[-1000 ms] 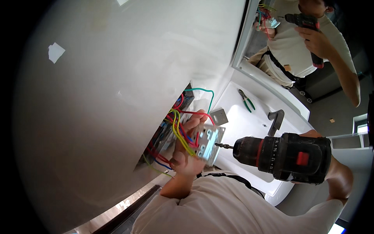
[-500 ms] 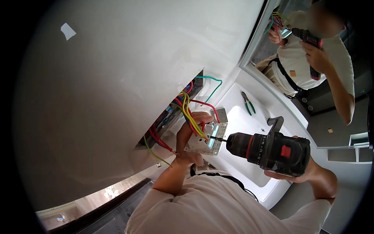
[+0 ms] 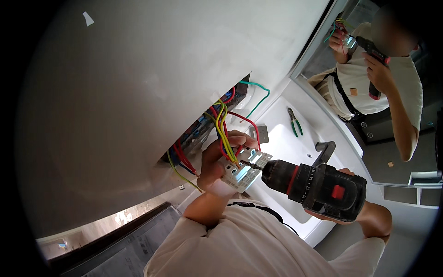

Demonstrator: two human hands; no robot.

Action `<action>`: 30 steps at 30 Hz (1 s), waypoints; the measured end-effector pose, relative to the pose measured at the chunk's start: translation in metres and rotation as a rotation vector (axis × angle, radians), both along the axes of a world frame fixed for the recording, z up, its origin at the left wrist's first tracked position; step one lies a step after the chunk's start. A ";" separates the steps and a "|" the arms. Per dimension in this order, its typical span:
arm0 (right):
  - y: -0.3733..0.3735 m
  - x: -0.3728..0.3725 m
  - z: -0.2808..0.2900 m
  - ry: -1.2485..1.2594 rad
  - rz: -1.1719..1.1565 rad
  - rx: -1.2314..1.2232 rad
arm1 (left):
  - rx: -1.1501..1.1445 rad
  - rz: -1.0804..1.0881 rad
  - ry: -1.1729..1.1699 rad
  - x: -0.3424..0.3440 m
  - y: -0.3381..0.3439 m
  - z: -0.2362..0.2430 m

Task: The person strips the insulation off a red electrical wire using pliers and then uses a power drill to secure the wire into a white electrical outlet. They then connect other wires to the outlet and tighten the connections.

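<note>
My left hand (image 3: pixel 216 170) grips a white wall socket (image 3: pixel 243 177) by its edges, its back turned toward the drill. Yellow-green, red and blue wires (image 3: pixel 223 131) run from it into a rectangular wall opening (image 3: pixel 196 134). My right hand (image 3: pixel 364 210) is closed round a black and red cordless drill (image 3: pixel 318 187). The drill's bit (image 3: pixel 251 165) reaches the back of the socket near the yellow-green wires; whether it sits in a screw I cannot tell. Some red wires (image 3: pixel 184 161) and a yellow-green one hang loose beside my left wrist.
Beyond my hands is a white washbasin (image 3: pixel 279 108) with a dark tap (image 3: pixel 324 151). Green-handled pliers (image 3: pixel 295 123) and a grey plate (image 3: pixel 259 134) lie on it. A mirror (image 3: pixel 387 124) at the right reflects me. A loose green wire (image 3: pixel 265 90) sticks out of the opening.
The socket has tilted in my left hand, and the drill has dipped slightly with its bit at a different angle. The whole view has shifted a little.
</note>
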State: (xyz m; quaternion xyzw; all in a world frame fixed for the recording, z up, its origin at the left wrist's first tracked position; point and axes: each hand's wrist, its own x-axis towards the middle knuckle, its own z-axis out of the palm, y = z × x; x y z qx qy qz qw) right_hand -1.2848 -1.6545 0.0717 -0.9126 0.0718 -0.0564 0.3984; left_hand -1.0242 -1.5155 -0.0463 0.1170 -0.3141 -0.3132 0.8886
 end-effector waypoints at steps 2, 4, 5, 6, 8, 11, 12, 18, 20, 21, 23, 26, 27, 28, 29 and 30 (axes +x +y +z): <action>0.000 0.009 0.001 -0.071 0.052 0.023 | -0.038 0.013 -0.099 0.010 -0.004 -0.011; 0.000 0.018 0.008 -0.078 0.072 0.140 | -0.013 0.065 -0.074 0.007 -0.006 -0.013; 0.000 0.021 0.013 -0.063 0.072 0.186 | 0.016 0.088 -0.077 0.007 -0.005 -0.012; 0.000 0.025 0.017 -0.047 0.069 0.231 | 0.045 0.109 -0.080 0.007 -0.004 -0.011; 0.002 0.026 0.023 -0.009 0.040 0.247 | 0.060 0.148 -0.068 0.005 -0.004 -0.010; 0.004 0.023 0.014 -0.020 0.001 0.240 | 0.086 0.262 -0.163 0.007 -0.006 -0.009; 0.004 0.021 0.007 -0.053 -0.017 0.215 | 0.114 0.340 -0.237 0.009 -0.005 -0.009; 0.002 0.040 0.015 0.033 0.054 0.554 | 0.199 0.754 -0.406 0.002 -0.013 -0.013; 0.001 0.037 0.015 0.019 0.049 0.553 | 0.169 0.781 -0.433 0.003 -0.016 -0.015; 0.000 0.037 0.017 0.028 0.053 0.516 | 0.136 0.748 -0.465 0.007 -0.016 -0.015; 0.000 0.036 0.023 0.030 0.058 0.444 | 0.104 0.788 -0.397 0.002 -0.018 -0.015; -0.002 0.038 0.021 0.006 0.057 0.400 | 0.157 0.852 -0.734 0.015 -0.012 -0.009; -0.002 0.040 0.021 0.010 0.055 0.427 | 0.230 0.966 -0.756 0.011 -0.011 -0.014; -0.005 0.047 0.022 0.041 0.051 0.518 | 0.310 1.080 -0.770 0.007 -0.011 -0.020; -0.007 0.051 0.022 0.071 0.047 0.610 | 0.383 1.164 -0.809 0.006 -0.011 -0.022; -0.008 0.053 0.023 0.090 0.048 0.590 | 0.408 1.169 -0.809 0.007 -0.010 -0.024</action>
